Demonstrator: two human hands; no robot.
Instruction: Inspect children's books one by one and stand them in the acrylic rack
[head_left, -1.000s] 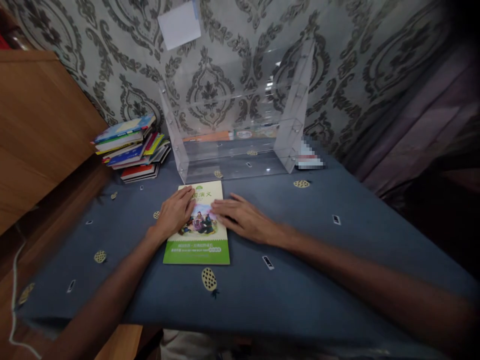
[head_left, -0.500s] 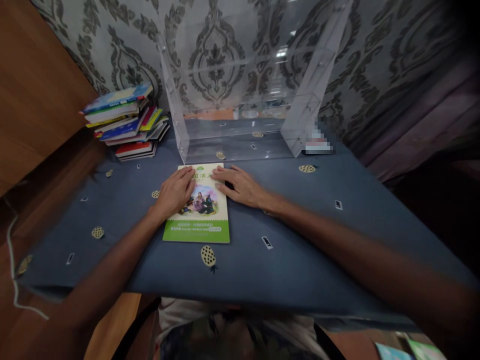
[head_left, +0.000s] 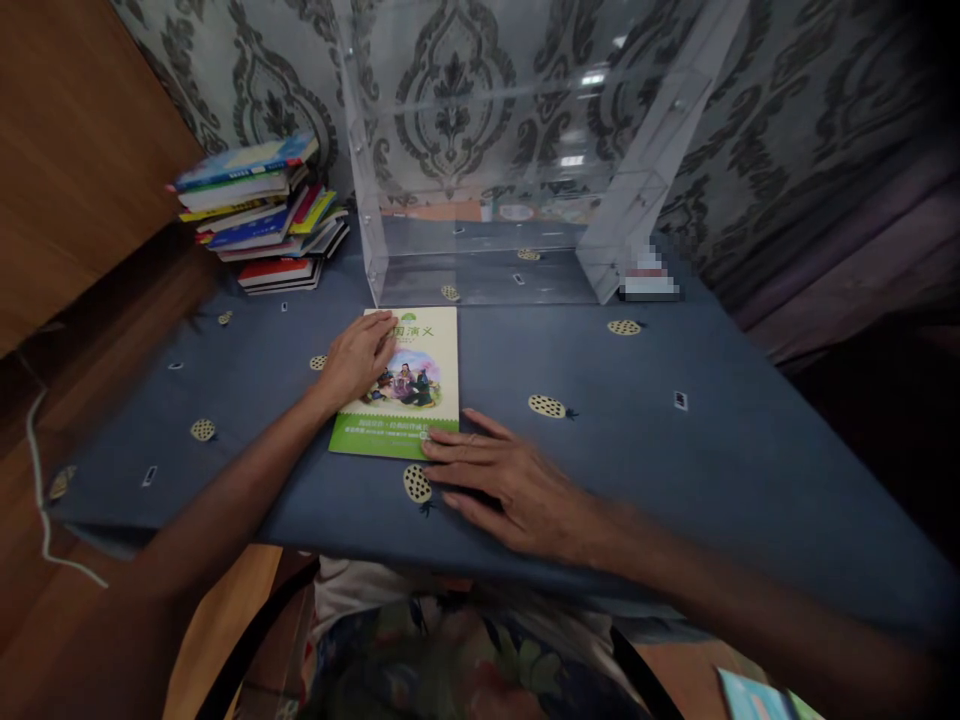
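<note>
A closed book (head_left: 409, 385) with a cream and green cover and a painted group of figures lies flat on the blue patterned tablecloth (head_left: 600, 470). Across its upper left side rests my left hand (head_left: 360, 355), fingers stretched out and covering part of the title. My right hand (head_left: 510, 485) is at the lower right corner, fingers spread, some tips over the green band and the thumb side on the cloth. Neither hand is wrapped round anything.
Behind the book stands a clear acrylic shelf (head_left: 487, 280). An uneven stack of books (head_left: 259, 215) sits at the back left, and a blurred object (head_left: 649, 280) at the right of the shelf. A white cable (head_left: 41, 500) hangs at far left. More books (head_left: 754, 695) lie below, lower right.
My right hand has moved from the book's upper right edge down to its lower right corner. My left hand stays on the upper left. The view has shifted slightly.
</note>
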